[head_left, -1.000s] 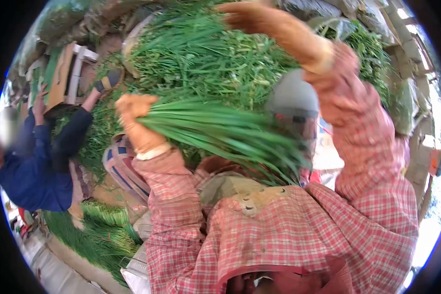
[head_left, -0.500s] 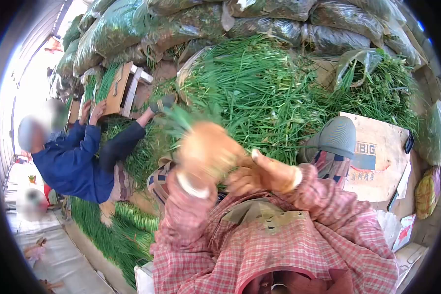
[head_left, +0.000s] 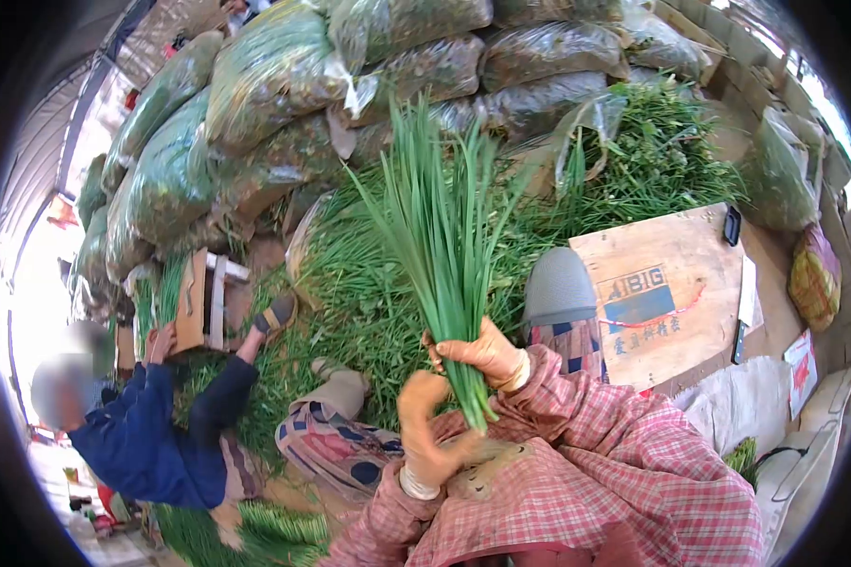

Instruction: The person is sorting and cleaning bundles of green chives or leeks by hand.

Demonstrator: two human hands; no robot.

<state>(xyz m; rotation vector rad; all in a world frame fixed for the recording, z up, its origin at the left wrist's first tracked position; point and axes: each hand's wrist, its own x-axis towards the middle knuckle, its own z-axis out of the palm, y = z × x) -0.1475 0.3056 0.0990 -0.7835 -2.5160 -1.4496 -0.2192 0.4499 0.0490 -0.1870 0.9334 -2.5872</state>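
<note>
My right hand [head_left: 487, 354], in a tan glove, is wrapped round the lower part of a bunch of long green stalks [head_left: 440, 227]. Their leaves fan upward and the pale cut ends stick out below the fist. Just left of those ends is my left hand [head_left: 430, 435], also gloved and slightly blurred, with its fingers curved and apart and nothing seen in them. Behind the bunch lies a heap of loose green stalks [head_left: 350, 250].
A wooden board [head_left: 652, 293] with a knife [head_left: 739, 342] and a phone [head_left: 732, 225] is at the right. Stuffed plastic sacks [head_left: 274, 80] are stacked behind. A co-worker in blue [head_left: 151, 435] reaches to a wooden crate [head_left: 194, 300] at the left.
The view has shifted. The bunch now stands upright in my right hand; before, greens were blurred at my left hand. My left hand has moved lower, beside the stalk ends.
</note>
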